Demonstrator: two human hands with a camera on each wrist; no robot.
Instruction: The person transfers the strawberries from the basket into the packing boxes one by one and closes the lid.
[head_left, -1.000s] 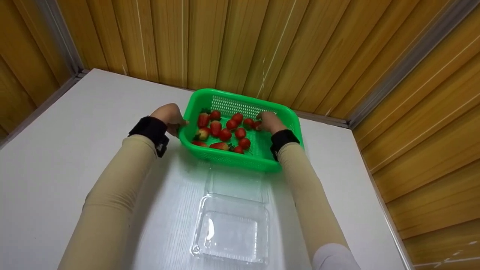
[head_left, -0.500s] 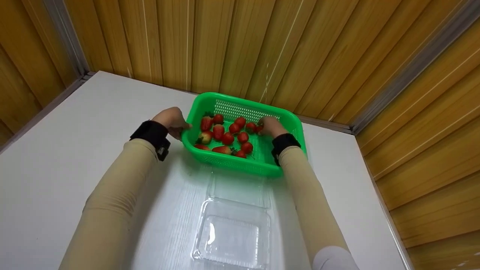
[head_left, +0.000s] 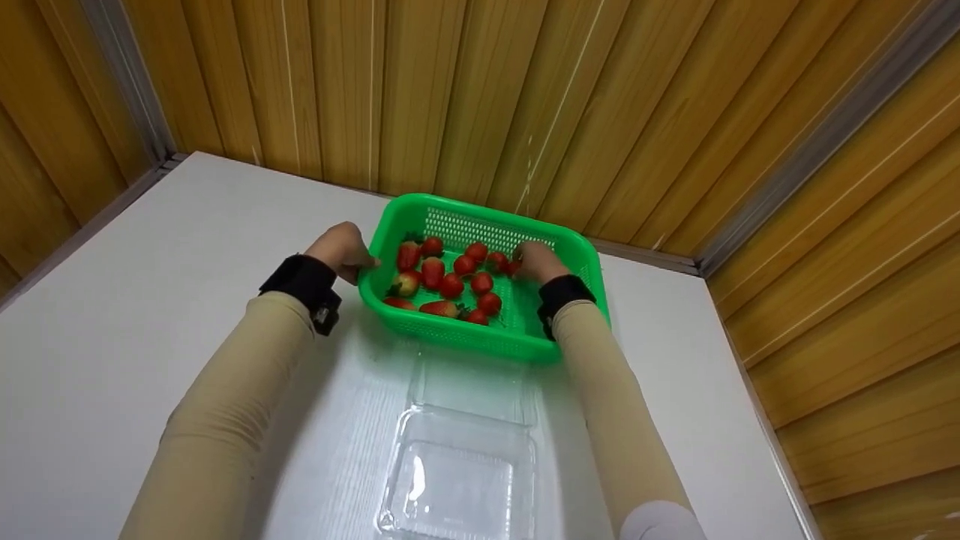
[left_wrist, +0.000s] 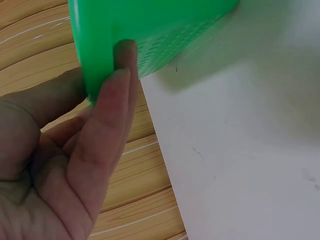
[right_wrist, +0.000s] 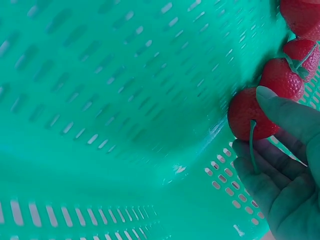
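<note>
A green plastic basket (head_left: 480,337) with perforated walls stands near the back wall, with several red strawberries (head_left: 433,273) spread over its left and middle part. My left hand (head_left: 341,251) grips its left rim; the left wrist view shows the thumb on one side of the rim and fingers (left_wrist: 107,110) on the other. Inside the basket, towards the right, is my right hand (head_left: 538,261). Its thumb and fingers pinch a round red fruit (right_wrist: 245,115) with a long green stem, beside a textured strawberry (right_wrist: 282,80) with leaves.
A clear plastic clamshell box (head_left: 457,480) lies opened out in front of the basket, its lid part (head_left: 472,386) reaching towards the basket. Wood-patterned panels (head_left: 450,97) border the white table (head_left: 187,262) at the back and right.
The head view has shifted slightly, so the whole scene sits a little lower. Both hands keep their places at the basket, with no clear movement of the fruit.
</note>
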